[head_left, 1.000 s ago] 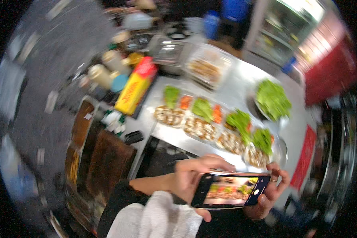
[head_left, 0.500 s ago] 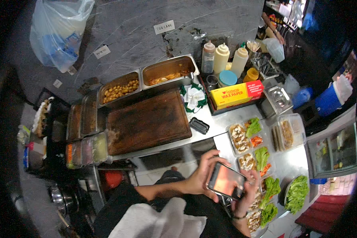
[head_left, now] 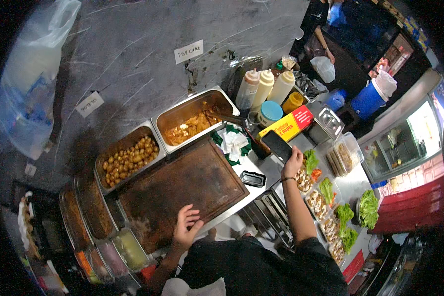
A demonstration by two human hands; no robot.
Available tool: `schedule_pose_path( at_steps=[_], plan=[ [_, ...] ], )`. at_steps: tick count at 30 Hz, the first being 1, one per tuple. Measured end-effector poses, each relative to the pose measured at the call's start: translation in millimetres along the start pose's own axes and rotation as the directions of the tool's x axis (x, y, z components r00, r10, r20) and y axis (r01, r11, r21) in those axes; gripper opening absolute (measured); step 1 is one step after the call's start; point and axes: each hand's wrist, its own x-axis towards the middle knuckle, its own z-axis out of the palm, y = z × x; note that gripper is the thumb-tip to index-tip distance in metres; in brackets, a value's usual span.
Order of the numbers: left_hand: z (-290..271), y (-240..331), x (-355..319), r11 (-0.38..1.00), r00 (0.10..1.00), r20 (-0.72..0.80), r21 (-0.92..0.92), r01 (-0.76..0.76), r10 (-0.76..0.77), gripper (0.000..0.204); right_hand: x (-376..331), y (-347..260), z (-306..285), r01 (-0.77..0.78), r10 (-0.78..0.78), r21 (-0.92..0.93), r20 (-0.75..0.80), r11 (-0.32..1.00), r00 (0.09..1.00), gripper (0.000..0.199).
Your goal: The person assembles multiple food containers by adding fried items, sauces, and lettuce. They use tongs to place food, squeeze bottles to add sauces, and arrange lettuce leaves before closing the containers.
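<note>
Right hand holds the phone, left hand well apart.

Beyond one rectangular brown wooden board stand two deep steel pans — right of it, three pale-topped squeeze bottles, one black smartphone, four white-drizzled food portions.

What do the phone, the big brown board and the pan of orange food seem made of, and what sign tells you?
Phone: perhaps glass or plastic; its dark face looks smooth and flat.
Board: probably wood; matt, brown and stained, though grain is hard to make out.
Pan: metal, likely steel; its pale rim shines.
</note>
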Motion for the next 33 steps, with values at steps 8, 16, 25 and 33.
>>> schedule_pose_path(
  at_steps=[8,16,25,33],
  plan=[
    [-16,-7,25,0.994,0.998,-0.035,-0.095,0.047,-0.051,0.051,11,29,49,-0.047,-0.056,-0.546,-0.169,0.837,0.984,0.046],
    [43,30,89,0.947,0.94,0.338,0.281,-0.157,0.055,0.048,-22,-49,-77,0.349,-0.11,-0.625,0.388,0.699,0.915,0.047],
    [237,28,160,0.71,0.708,0.702,0.464,-0.53,0.069,0.051,-50,-73,-354,0.043,-0.085,-0.718,-0.023,0.695,0.996,0.031],
    [362,33,152,0.551,0.771,0.633,0.618,-0.561,0.074,0.024,-7,-94,-408,-0.09,0.25,-0.792,0.081,0.604,0.965,0.022]
  ],
)
